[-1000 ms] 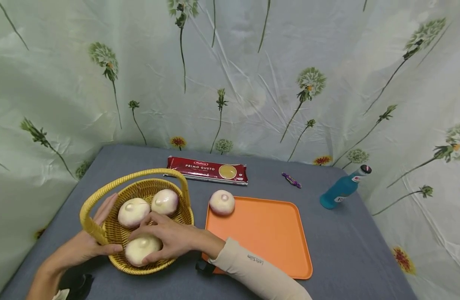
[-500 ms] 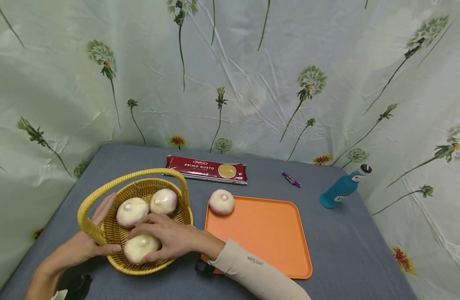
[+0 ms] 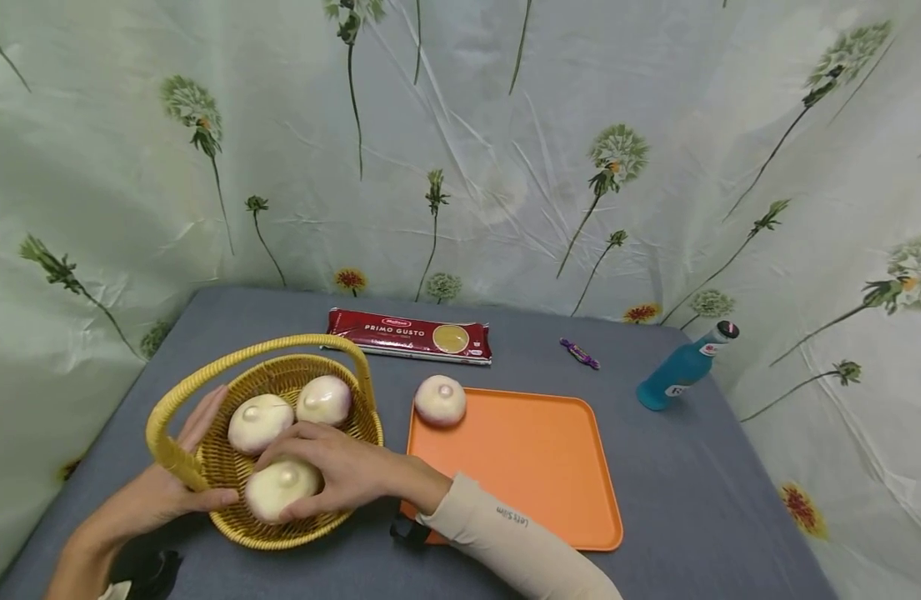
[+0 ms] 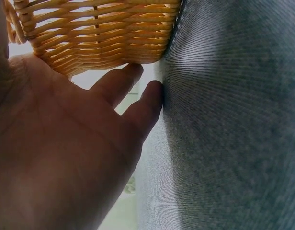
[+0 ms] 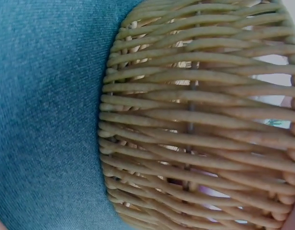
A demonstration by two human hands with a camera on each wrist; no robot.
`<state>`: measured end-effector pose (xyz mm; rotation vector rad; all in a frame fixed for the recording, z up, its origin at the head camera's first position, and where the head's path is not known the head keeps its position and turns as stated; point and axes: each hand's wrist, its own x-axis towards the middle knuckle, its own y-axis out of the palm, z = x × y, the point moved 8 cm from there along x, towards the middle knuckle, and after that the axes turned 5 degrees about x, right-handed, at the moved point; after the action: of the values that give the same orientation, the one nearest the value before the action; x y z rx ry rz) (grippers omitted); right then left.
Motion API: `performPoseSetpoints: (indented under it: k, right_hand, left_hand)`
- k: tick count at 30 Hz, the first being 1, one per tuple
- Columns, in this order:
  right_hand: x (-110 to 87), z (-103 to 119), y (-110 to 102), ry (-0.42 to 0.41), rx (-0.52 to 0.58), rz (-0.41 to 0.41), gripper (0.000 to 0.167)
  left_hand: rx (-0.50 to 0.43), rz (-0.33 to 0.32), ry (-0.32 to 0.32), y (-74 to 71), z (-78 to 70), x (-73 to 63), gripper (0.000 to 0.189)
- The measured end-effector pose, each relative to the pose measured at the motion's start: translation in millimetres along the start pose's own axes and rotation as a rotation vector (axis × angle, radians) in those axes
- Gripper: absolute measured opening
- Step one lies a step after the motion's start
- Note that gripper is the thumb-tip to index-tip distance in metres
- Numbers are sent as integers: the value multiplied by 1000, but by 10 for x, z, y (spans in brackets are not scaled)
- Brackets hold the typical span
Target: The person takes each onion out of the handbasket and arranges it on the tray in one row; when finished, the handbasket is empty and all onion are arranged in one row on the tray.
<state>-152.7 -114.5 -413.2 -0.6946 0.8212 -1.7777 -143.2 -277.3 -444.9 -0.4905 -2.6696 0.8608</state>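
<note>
A yellow wicker basket (image 3: 295,542) with a tall arched handle stands at the left of the table. Inside it, my right hand (image 3: 332,471) grips a white-and-purple onion (image 3: 278,492) near the front rim, fingers and thumb curved round its sides. Two more onions, one at the left (image 3: 259,423) and one at the back (image 3: 325,400), lie behind it in the basket. My left hand (image 3: 163,492) rests against the basket's left side, fingers extended along the outer wall and thumb at the rim. In the left wrist view its fingertips touch the weave (image 4: 109,38).
An orange tray (image 3: 520,467) lies right of the basket, with another onion (image 3: 441,401) on its back left corner. Behind are a red packet (image 3: 407,336) and a purple-wrapped candy (image 3: 579,353). A blue bottle (image 3: 673,375) stands at the right, and a flowered curtain (image 3: 490,150) hangs behind the table.
The onion under my right hand has risen slightly in the basket, the hand moving with it. My left hand keeps its place at the basket's side. The head view has shifted a little.
</note>
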Motion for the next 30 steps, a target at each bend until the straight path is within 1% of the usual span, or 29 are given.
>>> performPoseSetpoints:
  k: [4,7,11,13,15,18,21,24,30]
  right_hand:
    - [-33,41,-32,-18,-6,-11,54]
    - [-75,90,-88,-36,4,-42,53]
    - [-155,137,-190,-42,51,-87,53]
    - [-207,140,-234,-26,53,-99,53]
    - [-258,142,-275,-18,78,-113,53]
    - [-328,147,-315,-7,96,-129,54]
    - [-382,163,-344,-14,104,-148,55]
    - [-427,161,-372,-13,82,-167,56]
    - [-512,155,-448,-39,128,-238,56]
  left_hand:
    - [-12,5,-6,8,13,-12,129]
    - [-19,7,-14,11,18,-11,129]
    - [-7,-3,-8,-2,13,-13,130]
    - [1,-7,1,-7,5,-11,131]
    - [2,-8,7,-9,0,-3,131]
    - [2,-7,6,-10,-1,1,131]
    - [6,-8,1,-15,6,4,131]
    - [6,-10,2,-21,5,7,132]
    - [-4,-8,2,-15,-9,5,131]
